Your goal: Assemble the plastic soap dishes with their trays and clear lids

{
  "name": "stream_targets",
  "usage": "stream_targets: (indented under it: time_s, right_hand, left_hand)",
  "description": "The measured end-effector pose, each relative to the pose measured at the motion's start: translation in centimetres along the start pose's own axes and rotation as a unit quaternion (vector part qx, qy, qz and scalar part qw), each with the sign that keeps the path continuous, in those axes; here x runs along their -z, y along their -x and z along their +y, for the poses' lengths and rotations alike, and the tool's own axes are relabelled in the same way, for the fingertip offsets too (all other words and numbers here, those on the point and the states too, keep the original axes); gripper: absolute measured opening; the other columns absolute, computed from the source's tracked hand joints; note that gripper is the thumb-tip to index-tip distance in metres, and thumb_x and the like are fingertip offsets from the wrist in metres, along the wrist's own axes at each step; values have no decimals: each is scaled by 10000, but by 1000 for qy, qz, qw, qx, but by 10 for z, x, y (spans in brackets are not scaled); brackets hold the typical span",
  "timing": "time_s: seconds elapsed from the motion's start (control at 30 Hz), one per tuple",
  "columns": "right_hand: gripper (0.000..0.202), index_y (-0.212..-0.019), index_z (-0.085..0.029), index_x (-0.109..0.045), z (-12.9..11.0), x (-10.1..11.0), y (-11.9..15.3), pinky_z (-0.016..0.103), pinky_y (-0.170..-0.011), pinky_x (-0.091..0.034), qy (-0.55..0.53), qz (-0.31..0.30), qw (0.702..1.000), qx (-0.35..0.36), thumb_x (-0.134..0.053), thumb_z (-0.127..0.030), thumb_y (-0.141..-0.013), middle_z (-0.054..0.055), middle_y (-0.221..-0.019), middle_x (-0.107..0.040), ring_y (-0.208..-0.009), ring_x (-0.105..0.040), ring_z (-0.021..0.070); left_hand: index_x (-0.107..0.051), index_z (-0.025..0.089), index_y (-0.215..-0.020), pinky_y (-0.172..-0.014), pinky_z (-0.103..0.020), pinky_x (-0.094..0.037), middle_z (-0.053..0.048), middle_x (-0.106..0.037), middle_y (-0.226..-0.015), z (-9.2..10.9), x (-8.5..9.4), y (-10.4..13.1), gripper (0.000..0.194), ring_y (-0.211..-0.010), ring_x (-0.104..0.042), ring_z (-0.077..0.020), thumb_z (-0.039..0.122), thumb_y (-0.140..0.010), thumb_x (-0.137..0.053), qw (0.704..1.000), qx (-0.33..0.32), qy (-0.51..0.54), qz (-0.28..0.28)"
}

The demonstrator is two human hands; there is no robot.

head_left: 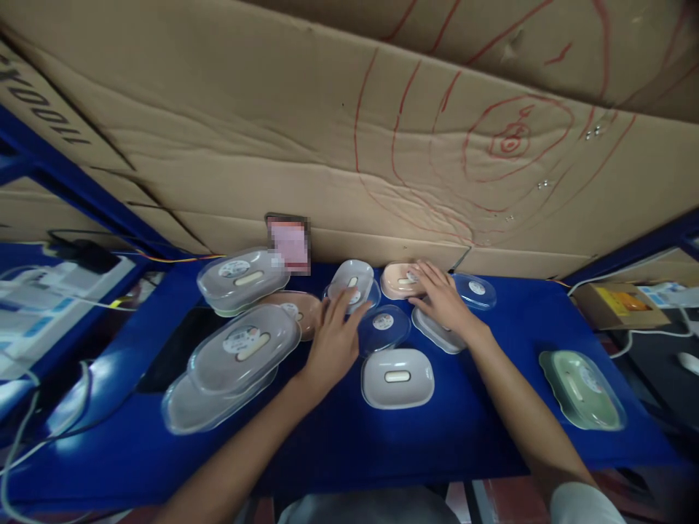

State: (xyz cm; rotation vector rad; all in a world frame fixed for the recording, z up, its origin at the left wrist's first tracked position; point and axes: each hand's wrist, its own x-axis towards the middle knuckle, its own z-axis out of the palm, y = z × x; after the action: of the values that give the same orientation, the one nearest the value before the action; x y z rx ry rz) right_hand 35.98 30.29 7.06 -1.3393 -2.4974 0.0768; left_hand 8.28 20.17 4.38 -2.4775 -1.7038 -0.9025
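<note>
My left hand (334, 340) reaches over the blue table, fingers apart, its fingertips at a small grey lidded box (352, 275). My right hand (441, 297) is spread at the right end of a peach box (396, 281), above a grey box (440, 333) that it partly hides. Between the hands lies a clear lid (384, 331) with a round label. Nearer to me sits a grey box (397, 378) with a pale oblong piece in its middle. Larger grey lidded boxes (245, 349) overlap at the left, beside another peach box (300, 309).
A clear lid (475, 291) lies at the back right and a green lidded box (584, 389) on the right. Cardboard (245, 124) walls the back, with a pixelated item (289, 244) before it. Cables and white power strips (54, 313) are at far left, an open carton (619, 306) at far right.
</note>
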Motion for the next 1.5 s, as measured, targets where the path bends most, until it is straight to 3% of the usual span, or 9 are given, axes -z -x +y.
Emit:
stream_targets:
  time_s: [0.1, 0.27, 0.4, 0.47, 0.7, 0.9, 1.1, 1.3, 1.5]
  right_hand:
    - [552, -1538, -258, -567, 14, 4, -16, 572, -1173, -416, -11, -24, 1000, 0, -670, -381, -1010, 131, -1571, -593, -1451, -537, 358]
    - [462, -1504, -243, -608, 23, 24, -14, 483, -1138, -457, -45, -5, 999, 16, -568, -430, -1084, 106, -1476, -682, -1369, -619, 307]
    - [377, -1432, -202, -663, 13, 36, -11, 482, -1093, -470, -10, 42, 999, -15, -532, -291, -1090, 135, -1402, -714, -1312, -638, 322]
    - [319, -1345, -210, -715, 2, 37, -12, 451, -1052, -488, -15, 18, 1000, 0, -538, -234, -1081, 124, -1315, -754, -1221, -682, 296]
    - [270, -1307, -230, -733, -33, 25, -10, 456, -1116, -438, -11, -105, 993, 57, -632, -226, -1057, 108, -1392, -734, -1344, -644, 295]
    - [448, -1422, -150, -654, -36, 12, -3, 524, -1125, -432, 23, -124, 992, 21, -698, -126, -977, 196, -1441, -688, -1387, -607, 366]
    - [441, -1501, -232, -588, -21, 17, 5, 457, -1124, -449, 8, -129, 991, 29, -583, -174, -1063, 121, -1488, -672, -1408, -604, 270]
    - [308, -1328, -117, -680, -32, 2, 2, 496, -1130, -431, 41, -101, 994, 2, -609, -163, -1031, 210, -1396, -694, -1321, -628, 342]
    - [285, -1265, -94, -651, -37, -1, 2, 463, -1119, -404, 50, -85, 995, 3, -432, -123, -1084, 227, -1325, -703, -1316, -603, 337]
  left_hand:
    - [-587, 200, -1495, -1224, -621, -385, -178, -505, -1630, -9, 0, -5, 598, -1545, -439, -388, 13, -934, -499, 997, 43, -59, -30]
    - [-613, 226, -1467, -1163, -619, -448, -180, -633, -1484, -8, 7, -11, 473, -1364, -603, -389, 212, -994, -630, 995, 29, -80, -59]
    - [-620, 240, -1455, -1182, -701, -383, -220, -573, -1544, -7, 11, -16, 521, -1414, -561, -445, 194, -944, -709, 993, 18, -96, -71]
    - [-620, 239, -1456, -1179, -705, -386, -233, -536, -1582, -7, 12, -18, 515, -1462, -519, -460, 190, -949, -701, 993, 17, -94, -74]
    - [-630, 231, -1402, -1068, -516, -540, -142, -689, -1421, -2, 24, -29, 399, -1254, -686, -348, 445, -1082, -523, 999, 16, -3, -47]
    - [-657, 186, -1322, -1035, -403, -556, -126, -727, -1295, -5, 20, -64, 471, -1192, -711, -272, 424, -1145, -291, 993, 66, 97, -33]
    - [-632, 184, -1336, -954, -341, -586, -100, -771, -1177, -19, 4, -81, 451, -1068, -755, -214, 326, -1142, -250, 990, 99, 90, -49]
    - [-639, 197, -1313, -1102, -595, -469, -202, -663, -1411, -15, -6, -68, 408, -1300, -634, -419, 376, -949, -683, 988, 116, -12, -99]
    - [-599, 150, -1344, -1077, -618, -450, -248, -694, -1323, -2, -9, -69, 400, -1276, -644, -442, 240, -954, -604, 982, 135, -60, -116]
